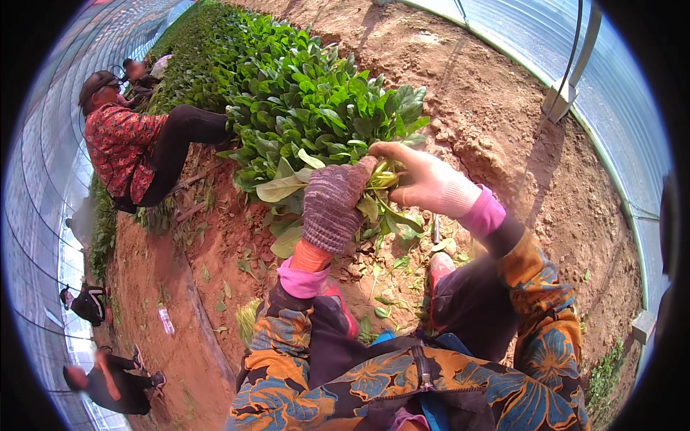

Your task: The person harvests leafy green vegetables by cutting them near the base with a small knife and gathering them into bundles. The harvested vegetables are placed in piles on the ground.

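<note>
My left hand (pixel 335 207), in a purple-grey knitted glove, is closed round a bunch of leafy greens (pixel 287 186), whose broad leaves stick out to its left. The pale stem ends (pixel 384 176) point to the right, between my two hands. My right hand (pixel 426 180), in a light glove with an orange-tinted palm, curves round those stem ends with thumb and fingers apart; whether it grips them I cannot tell. Just beyond both hands stands the dense bed of leafy green plants (pixel 318 102). A metal tool part (pixel 436 229) shows on the soil below my right hand.
Loose leaves (pixel 383 310) litter the soil between my red shoes. A pale green bundle (pixel 248 322) lies by my left sleeve. A person in a red patterned jacket (pixel 121 145) sits at left; others are farther off. A plastic bottle (pixel 166 319) lies on the soil. The greenhouse wall (pixel 636 134) curves at right.
</note>
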A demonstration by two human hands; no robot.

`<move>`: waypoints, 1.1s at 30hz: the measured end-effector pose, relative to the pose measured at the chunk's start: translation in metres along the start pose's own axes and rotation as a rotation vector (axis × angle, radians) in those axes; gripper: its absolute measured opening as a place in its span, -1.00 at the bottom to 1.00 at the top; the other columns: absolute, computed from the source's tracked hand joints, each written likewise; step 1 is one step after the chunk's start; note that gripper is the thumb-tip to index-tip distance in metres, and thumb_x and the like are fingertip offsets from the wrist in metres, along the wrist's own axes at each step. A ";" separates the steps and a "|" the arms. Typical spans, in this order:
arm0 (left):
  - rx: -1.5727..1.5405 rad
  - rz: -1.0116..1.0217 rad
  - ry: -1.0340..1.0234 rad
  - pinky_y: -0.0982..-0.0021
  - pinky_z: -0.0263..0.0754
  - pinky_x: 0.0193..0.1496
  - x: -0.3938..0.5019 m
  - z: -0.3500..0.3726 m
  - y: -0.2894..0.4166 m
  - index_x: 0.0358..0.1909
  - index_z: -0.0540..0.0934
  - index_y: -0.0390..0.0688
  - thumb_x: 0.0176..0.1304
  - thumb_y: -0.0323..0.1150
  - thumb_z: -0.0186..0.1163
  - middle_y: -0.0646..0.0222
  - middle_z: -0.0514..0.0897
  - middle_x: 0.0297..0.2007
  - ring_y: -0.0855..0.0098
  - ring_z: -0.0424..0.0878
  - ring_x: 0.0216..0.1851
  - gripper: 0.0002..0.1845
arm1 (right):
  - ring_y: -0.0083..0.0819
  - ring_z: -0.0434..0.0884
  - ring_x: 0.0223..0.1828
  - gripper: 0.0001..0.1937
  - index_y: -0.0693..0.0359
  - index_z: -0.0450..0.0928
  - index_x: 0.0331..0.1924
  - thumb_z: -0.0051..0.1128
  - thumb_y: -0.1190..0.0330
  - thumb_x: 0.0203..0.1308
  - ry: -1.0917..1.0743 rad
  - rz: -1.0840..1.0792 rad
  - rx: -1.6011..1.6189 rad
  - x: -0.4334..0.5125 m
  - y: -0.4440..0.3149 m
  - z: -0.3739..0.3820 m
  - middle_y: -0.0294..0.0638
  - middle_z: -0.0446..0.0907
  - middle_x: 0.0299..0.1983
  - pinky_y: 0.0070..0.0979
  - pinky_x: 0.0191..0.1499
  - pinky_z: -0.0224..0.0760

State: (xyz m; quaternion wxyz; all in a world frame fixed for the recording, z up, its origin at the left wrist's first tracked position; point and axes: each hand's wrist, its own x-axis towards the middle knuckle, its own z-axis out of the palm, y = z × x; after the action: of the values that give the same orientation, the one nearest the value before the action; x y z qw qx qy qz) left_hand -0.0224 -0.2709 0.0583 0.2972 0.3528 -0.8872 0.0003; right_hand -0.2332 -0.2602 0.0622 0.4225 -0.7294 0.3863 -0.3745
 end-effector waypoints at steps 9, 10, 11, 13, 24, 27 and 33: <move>-0.008 -0.170 -0.114 0.13 0.49 0.08 -0.038 0.006 -0.024 0.20 0.52 -0.14 -0.10 -0.51 0.35 0.13 0.68 -0.04 0.02 0.61 0.00 -0.32 | 0.05 0.64 -0.29 -0.75 0.22 0.46 -0.06 -0.02 0.57 0.15 0.287 -0.197 -0.505 0.009 0.040 0.049 0.02 0.59 -0.37 -0.15 -0.26 0.49; -0.083 -0.172 -0.063 0.25 0.53 0.10 -0.039 0.005 -0.027 0.20 0.52 -0.17 -0.06 -0.53 0.37 0.17 0.69 -0.01 0.18 0.66 0.01 -0.35 | 0.03 0.63 -0.28 -0.78 0.23 0.46 -0.09 -0.08 0.56 0.19 0.290 -0.210 -0.562 0.008 0.041 0.048 0.01 0.57 -0.37 -0.16 -0.26 0.48; -0.247 -0.247 -0.073 0.27 0.54 0.08 -0.042 0.004 -0.028 0.20 0.52 -0.16 -0.06 -0.52 0.38 0.19 0.69 -0.02 0.22 0.67 -0.02 -0.34 | 0.01 0.63 -0.28 -0.80 0.21 0.45 -0.10 -0.08 0.54 0.20 0.271 -0.213 -0.601 0.007 0.042 0.043 -0.01 0.55 -0.35 -0.17 -0.26 0.48; -0.544 -0.383 -0.069 0.30 0.57 0.02 -0.046 -0.003 -0.031 0.21 0.51 -0.14 -0.06 -0.50 0.42 0.23 0.70 -0.05 0.29 0.68 -0.06 -0.33 | -0.01 0.63 -0.29 -0.78 0.19 0.46 -0.09 -0.04 0.54 0.18 0.307 -0.199 -0.717 0.007 0.041 0.027 -0.03 0.54 -0.34 -0.18 -0.27 0.49; -1.225 -0.776 -0.062 0.44 0.60 -0.11 -0.058 -0.003 -0.039 0.20 0.47 -0.27 0.01 -0.45 0.43 0.31 0.68 -0.19 0.47 0.66 -0.24 -0.36 | -0.31 0.68 -0.22 -0.74 0.34 0.65 -0.10 0.19 0.39 0.18 0.186 0.133 0.021 0.005 0.029 -0.004 -0.05 0.70 -0.27 -0.38 -0.11 0.54; -1.222 -0.807 -0.017 0.46 0.59 -0.10 -0.058 -0.006 -0.032 0.20 0.48 -0.26 0.03 -0.45 0.42 0.33 0.68 -0.15 0.49 0.65 -0.21 -0.37 | -0.58 0.60 -0.28 -0.73 0.39 0.63 -0.12 0.22 0.35 0.20 0.044 0.109 0.273 0.007 0.013 0.022 -0.22 0.68 -0.32 -0.55 -0.18 0.50; -1.125 -0.761 -0.047 0.47 0.56 -0.02 -0.061 -0.003 -0.027 0.17 0.52 -0.24 0.05 -0.48 0.44 0.41 0.69 -0.08 0.56 0.63 -0.11 -0.42 | -0.27 0.68 -0.35 -0.76 0.30 0.61 -0.15 0.26 0.40 0.11 0.117 -0.001 0.050 0.009 0.012 0.048 -0.02 0.67 -0.37 -0.37 -0.24 0.51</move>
State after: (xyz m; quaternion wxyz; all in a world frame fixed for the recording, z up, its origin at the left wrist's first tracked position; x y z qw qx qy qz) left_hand 0.0310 -0.2523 0.0227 0.3957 0.4320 -0.5726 -0.5735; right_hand -0.1904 -0.2566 0.0361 0.4170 -0.6958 0.4005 -0.4262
